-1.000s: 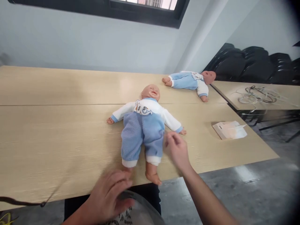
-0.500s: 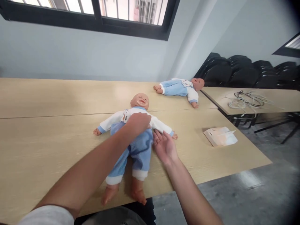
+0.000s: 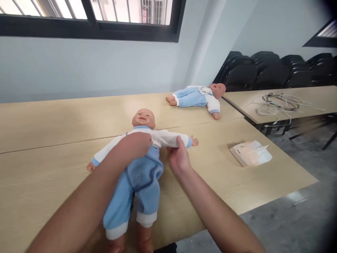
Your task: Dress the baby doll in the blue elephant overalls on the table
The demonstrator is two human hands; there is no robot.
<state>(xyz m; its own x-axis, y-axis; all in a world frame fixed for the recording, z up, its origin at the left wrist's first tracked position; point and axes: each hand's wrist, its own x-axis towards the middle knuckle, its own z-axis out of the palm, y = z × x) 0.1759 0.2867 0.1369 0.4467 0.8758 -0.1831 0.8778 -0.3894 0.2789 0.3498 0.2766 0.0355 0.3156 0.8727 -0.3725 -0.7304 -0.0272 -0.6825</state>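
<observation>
A baby doll [image 3: 147,168] lies on its back on the table, dressed in a white top and blue trousers. My left hand [image 3: 139,143] is closed over its chest, knuckles up; its fingertips and whatever they pinch are hidden. With my right hand [image 3: 179,156] I grip the doll's white sleeve [image 3: 168,137] near the blue cuff, thumb on top and fingers underneath. The doll's arm on that side stretches out to the right. Its other arm reaches down to the left, partly behind my left forearm.
Another similarly dressed doll [image 3: 193,97] lies at the back of the table [image 3: 65,116]. An opened pack of tissues [image 3: 249,154] sits at the right. Coiled cables [image 3: 279,105] rest on a farther table, with stacked black chairs [image 3: 239,72] behind it.
My right hand, formerly open with its palm up beside the doll, has closed around the sleeve. The doll's arm is now raised straighter outward. The camera view has shifted.
</observation>
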